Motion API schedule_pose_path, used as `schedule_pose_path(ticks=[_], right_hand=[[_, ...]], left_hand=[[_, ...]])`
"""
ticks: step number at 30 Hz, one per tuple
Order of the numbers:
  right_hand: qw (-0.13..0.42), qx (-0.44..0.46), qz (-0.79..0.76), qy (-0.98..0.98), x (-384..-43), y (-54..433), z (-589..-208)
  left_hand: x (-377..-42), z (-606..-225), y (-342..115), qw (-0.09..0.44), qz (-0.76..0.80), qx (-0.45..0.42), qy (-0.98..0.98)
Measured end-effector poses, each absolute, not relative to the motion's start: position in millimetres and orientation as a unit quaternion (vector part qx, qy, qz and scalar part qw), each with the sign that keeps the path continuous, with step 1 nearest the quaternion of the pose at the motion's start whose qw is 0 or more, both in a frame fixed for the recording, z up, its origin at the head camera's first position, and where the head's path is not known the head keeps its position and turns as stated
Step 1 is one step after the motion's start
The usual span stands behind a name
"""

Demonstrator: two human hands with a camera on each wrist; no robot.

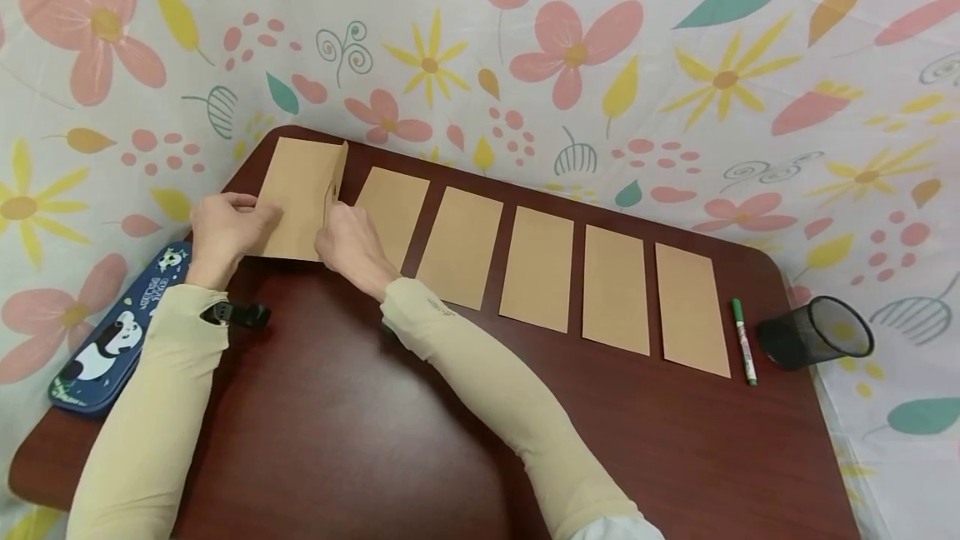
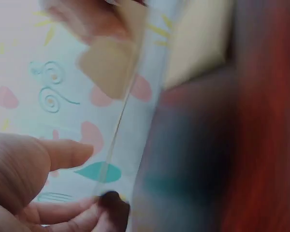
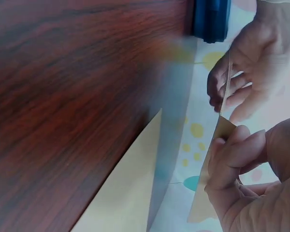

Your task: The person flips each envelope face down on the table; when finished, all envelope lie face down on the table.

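Note:
A brown kraft envelope (image 1: 296, 190) is held up at the far left of the table. My left hand (image 1: 225, 230) grips its left edge, thumb on the near face and fingers behind. At the opposite edge my right hand (image 1: 352, 242) pinches the narrow flap (image 1: 335, 177), which is bent out from the body. In the left wrist view the envelope appears nearly edge-on, its flap (image 2: 108, 65) angled away beneath the right hand. From the right wrist, curled right fingers (image 3: 232, 159) show on the flap side, with the left hand (image 3: 253, 72) beyond.
Several flat brown envelopes (image 1: 536, 269) lie in a row along the table's back. At the right are a green-capped marker (image 1: 744, 344) and a black mesh pen cup (image 1: 813, 333) lying tipped. A blue panda pencil case (image 1: 120, 332) lies beside the left forearm. Floral cloth (image 1: 450, 40) hangs behind the table.

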State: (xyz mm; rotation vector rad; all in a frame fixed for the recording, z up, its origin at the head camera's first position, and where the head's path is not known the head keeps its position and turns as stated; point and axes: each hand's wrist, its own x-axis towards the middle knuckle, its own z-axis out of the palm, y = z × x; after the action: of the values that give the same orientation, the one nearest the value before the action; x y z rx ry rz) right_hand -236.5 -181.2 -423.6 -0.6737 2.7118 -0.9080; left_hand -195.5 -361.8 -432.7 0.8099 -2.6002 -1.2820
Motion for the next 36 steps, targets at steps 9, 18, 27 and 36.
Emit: schedule_pose_path(ticks=[9,18,27,36], right_hand=[[0.093,-0.242,-0.336,0.905,-225.0,-159.0,-422.5],[0.04,-0.256,-0.39,0.884,-222.6,-144.8,-427.8],[0.111,-0.145,-0.537,0.824,-226.3,-140.9,-431.8],[0.119,-0.128,-0.587,0.79,-223.8,-138.3,-428.8]], left_hand=[[-187.7,-421.0,-359.8,0.016,-0.584,0.263,-0.768],[-179.2,-411.1,-347.1,0.04,-0.674,0.228,-0.701],[-176.4,-411.8,-338.8,0.046,-0.69,0.222,-0.688],[-177.9,-418.2,-338.3,0.031,-0.547,0.234,-0.803]])
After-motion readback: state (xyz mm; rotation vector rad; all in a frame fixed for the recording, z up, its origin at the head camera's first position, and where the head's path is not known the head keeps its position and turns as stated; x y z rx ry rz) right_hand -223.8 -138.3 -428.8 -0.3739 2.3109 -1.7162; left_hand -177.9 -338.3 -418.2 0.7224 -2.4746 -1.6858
